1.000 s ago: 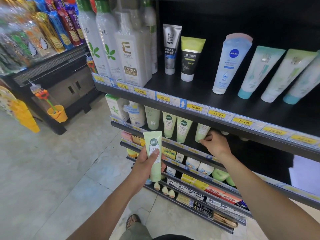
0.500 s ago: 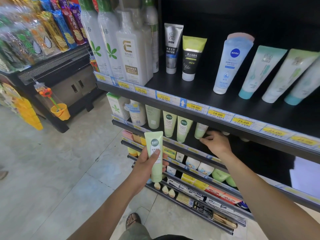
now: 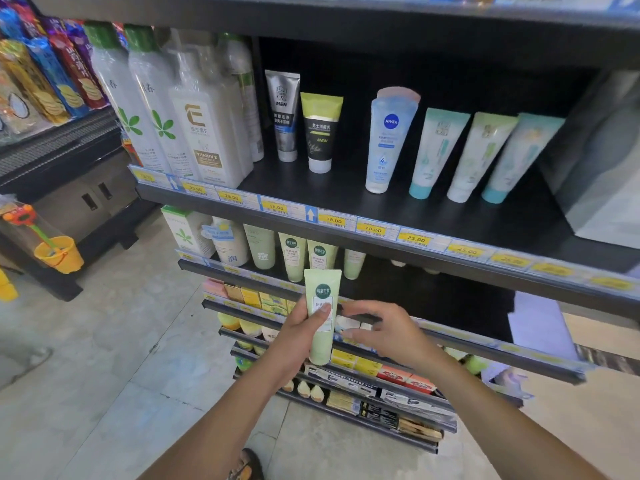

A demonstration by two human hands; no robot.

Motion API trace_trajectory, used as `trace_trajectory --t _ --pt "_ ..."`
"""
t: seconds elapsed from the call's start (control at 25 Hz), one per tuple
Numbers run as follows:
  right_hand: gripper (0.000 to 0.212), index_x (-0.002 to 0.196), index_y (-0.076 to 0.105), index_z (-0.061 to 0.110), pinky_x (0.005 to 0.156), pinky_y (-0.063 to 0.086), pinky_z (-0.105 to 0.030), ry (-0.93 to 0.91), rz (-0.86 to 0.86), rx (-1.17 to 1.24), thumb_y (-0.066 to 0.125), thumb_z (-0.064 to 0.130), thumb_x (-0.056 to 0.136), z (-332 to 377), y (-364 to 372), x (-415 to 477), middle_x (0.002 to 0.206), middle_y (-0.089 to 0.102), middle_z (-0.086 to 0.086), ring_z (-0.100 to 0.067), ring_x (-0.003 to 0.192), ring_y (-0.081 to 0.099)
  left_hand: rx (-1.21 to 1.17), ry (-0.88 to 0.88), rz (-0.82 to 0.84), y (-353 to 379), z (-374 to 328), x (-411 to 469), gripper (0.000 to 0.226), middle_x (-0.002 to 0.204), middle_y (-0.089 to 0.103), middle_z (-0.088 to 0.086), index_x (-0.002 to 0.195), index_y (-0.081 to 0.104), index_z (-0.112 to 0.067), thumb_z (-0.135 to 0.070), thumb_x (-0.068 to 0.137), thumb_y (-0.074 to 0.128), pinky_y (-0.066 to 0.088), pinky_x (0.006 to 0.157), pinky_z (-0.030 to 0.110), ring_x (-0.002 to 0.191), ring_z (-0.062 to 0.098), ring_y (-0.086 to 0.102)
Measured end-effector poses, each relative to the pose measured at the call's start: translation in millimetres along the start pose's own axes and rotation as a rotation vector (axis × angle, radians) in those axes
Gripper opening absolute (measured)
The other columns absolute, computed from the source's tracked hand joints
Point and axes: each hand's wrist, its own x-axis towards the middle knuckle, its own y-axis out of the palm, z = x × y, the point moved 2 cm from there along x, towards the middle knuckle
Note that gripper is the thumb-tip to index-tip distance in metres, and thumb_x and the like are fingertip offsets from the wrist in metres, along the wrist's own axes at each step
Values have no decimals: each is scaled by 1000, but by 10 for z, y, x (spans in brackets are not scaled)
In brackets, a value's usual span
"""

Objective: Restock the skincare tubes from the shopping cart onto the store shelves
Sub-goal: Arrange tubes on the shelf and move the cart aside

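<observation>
The left hand (image 3: 298,336) holds a pale green tube (image 3: 322,315) upright in front of the second shelf (image 3: 433,299), its fingers clamped around it. The right hand (image 3: 384,332) is just beside the tube, fingers apart and empty. I judge the placing step comes next: the tube should go beside the matching tubes (image 3: 306,256), standing on its cap.

Pale green tube (image 3: 322,317), cap down, upright before three matching shelved tubes (image 3: 320,252).
</observation>
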Motion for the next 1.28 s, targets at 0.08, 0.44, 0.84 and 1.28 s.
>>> trace_trajectory --t 0.08,0.44,0.84,1.28 --pt "40 123 72 35 80 48 -10 -34 53 10 82 34 84 18 64 -67 119 69 28 9 114 61 -11 -11 51 134 -26 10 35 129 72 -1 138 57 -31 -27 104 59 51 107 53 122 23 67" --pt "21 103 79 25 69 50 -17 26 -15 100 84 26 83 -177 54 -20 103 77 13 8 78 66 92 -17 146 313 -73 66 27 128 72 -7 130 61 -39 -31 106 55 52 106 44 124 18 65" --pt "37 122 71 36 56 40 -15 -105 -374 -231 79 40 85 -79 -195 342 108 69 23 -4 65 55 1290 331 -150 -395 57 457 56 166 27 -4 160 29 -30 -48 107 38 24 126 46 156 16 14" --pt "39 122 70 33 60 45 -23 56 -358 -383 70 53 89 -441 -220 812 104 75 13 1 63 52 1555 275 -125 -534 241 536 62 173 1 -7 163 4 -39 -58 105 17 21 126 54 158 14 -15"
